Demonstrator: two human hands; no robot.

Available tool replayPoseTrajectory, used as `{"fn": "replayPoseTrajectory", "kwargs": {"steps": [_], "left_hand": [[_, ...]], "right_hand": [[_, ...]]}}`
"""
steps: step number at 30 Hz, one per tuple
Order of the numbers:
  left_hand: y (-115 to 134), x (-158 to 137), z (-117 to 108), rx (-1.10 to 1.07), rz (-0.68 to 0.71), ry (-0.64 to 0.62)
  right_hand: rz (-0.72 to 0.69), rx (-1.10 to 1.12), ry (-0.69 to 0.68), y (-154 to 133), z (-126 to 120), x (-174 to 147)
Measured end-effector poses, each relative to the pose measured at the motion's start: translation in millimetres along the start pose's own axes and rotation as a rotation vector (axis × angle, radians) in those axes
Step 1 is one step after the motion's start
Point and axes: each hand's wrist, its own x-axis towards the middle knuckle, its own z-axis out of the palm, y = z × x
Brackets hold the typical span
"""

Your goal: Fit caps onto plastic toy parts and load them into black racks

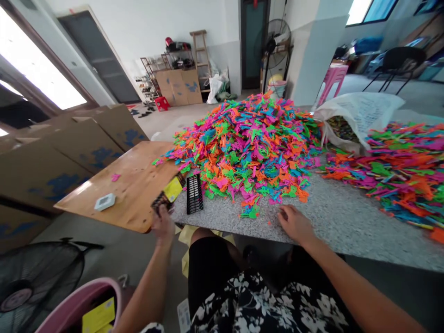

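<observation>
My left hand point(163, 225) is closed on the lower end of a black slotted plastic rack point(159, 200), held tilted over the seam between the wooden board and the grey tabletop. A yellow card point(173, 189) lies against that rack; its print is too blurred to read. A second black slotted rack point(194, 194) lies flat on the tabletop, just right of it. My right hand point(294, 224) rests at the table's front edge with fingers loosely bent and slightly apart, nothing visible in them. Ahead of it rises a heap of small bright plastic pieces point(243, 148) in pink, green, orange and blue.
On the wooden board point(132, 171) lie a white device point(105, 202) and a pink piece point(115, 177). More colourful pieces point(391, 166) spread at right beside a white sack point(360, 113). Cardboard boxes point(69, 152), a floor fan point(38, 282) and a pink bucket point(118, 286) stand left.
</observation>
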Motion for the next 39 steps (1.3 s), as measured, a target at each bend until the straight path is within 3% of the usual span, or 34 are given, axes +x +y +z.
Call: {"fn": "replayPoseTrajectory", "kwargs": {"steps": [3,5,7,10,15,19,23,26,28,30,34,37,39], "left_hand": [[16.2,14.5,-28.4,-0.223,-0.07,0.242],[29.5,10.6,-38.6,-0.314,-0.079,0.256],[41.4,-6.3,-37.3,-0.416,-0.145,0.186],[50.7,-48.6,-17.9,-0.512,-0.299,-0.01],[44.6,-107.2,19.1,-0.5,-0.487,-0.318],[37.8,-119.0,34.7,-0.461,-0.579,-0.424],[39.2,-128.3,53.3,-0.39,-0.562,-0.616],[41.8,-139.8,70.8,-0.321,-0.436,-0.771],[43.1,-145.3,80.3,-0.279,-0.29,-0.808],[45.3,-146.7,86.5,-0.202,-0.108,-0.769],[55.7,-142.0,90.1,-0.047,0.359,-0.642],[62.4,-143.9,86.3,-0.061,0.798,-0.738],[60.3,-151.5,81.7,-0.044,1.005,-0.803]], "right_hand": [[-0.197,0.072,-0.065,-41.2,8.6,7.6],[-0.296,0.053,-0.141,-67.0,13.6,12.1],[-0.332,-0.02,-0.204,-87.1,17.0,16.3],[-0.34,-0.105,-0.253,-99.7,17.4,20.1],[-0.346,-0.044,-0.245,-73.2,7.2,13.9],[-0.2,0.081,-0.156,-35.4,-7.4,7.6],[0.24,0.452,0.006,-3.9,-24.1,12.7],[0.588,0.937,0.145,12.3,-35.9,19.9],[0.705,1.227,0.206,19.6,-43.3,22.8],[0.758,1.373,0.213,24.8,-49.9,23.2],[0.769,1.401,0.238,34.8,-58.4,18.8],[0.765,1.333,0.31,45.0,-60.9,13.5],[0.75,1.284,0.369,52.5,-61.8,10.3]]}}
